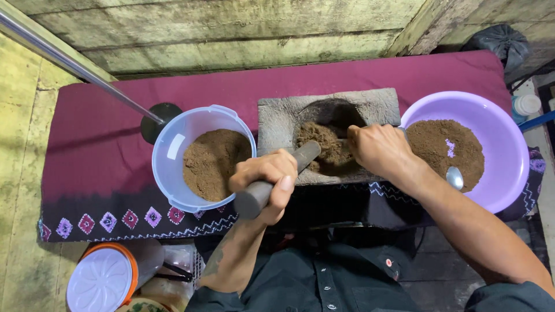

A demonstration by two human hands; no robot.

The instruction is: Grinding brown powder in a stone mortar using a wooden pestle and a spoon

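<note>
My left hand grips a dark grey stone pestle, whose tip rests in the brown powder inside a grey stone mortar. My right hand is closed at the mortar's right rim, fingers touching the powder; what it holds, if anything, is hidden. The mortar sits on a maroon patterned cloth.
A pale blue bucket of brown powder stands left of the mortar. A purple basin with more powder and a metal spoon sits right. A metal rod crosses the upper left. A white lidded container stands at the lower left.
</note>
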